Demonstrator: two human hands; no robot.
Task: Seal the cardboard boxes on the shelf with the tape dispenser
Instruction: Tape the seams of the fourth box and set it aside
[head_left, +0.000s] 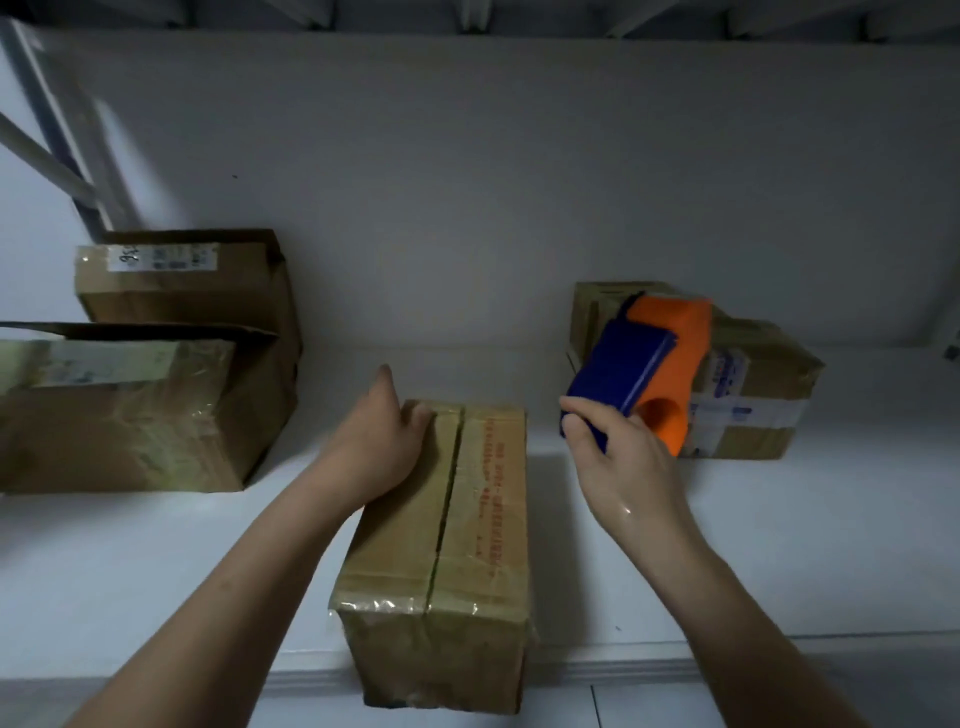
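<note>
Steadying the middle box (467, 519) at the centre of the frame, the left hand (382, 441) curls over its far left corner, while the right hand (623, 457) is wrapped round the blue grip of the tape dispenser (654, 364), held in the air just right of the box and clear of it. The carton looks like stiff but dentable cardboard, probably light enough to slide. Glossy old tape near its front edge may be slick, so bare cardboard at the corners seems the surer hold. Its top seam shows as a dark gap. The near end overhangs the front lip of the shelf (156, 545), so a hard pull toward the bottom of the frame could tip it off. Open shelf lies on either side; the left boxes (130, 405) crowd the left edge, and the right boxes (748, 389) sit behind the dispenser.
</note>
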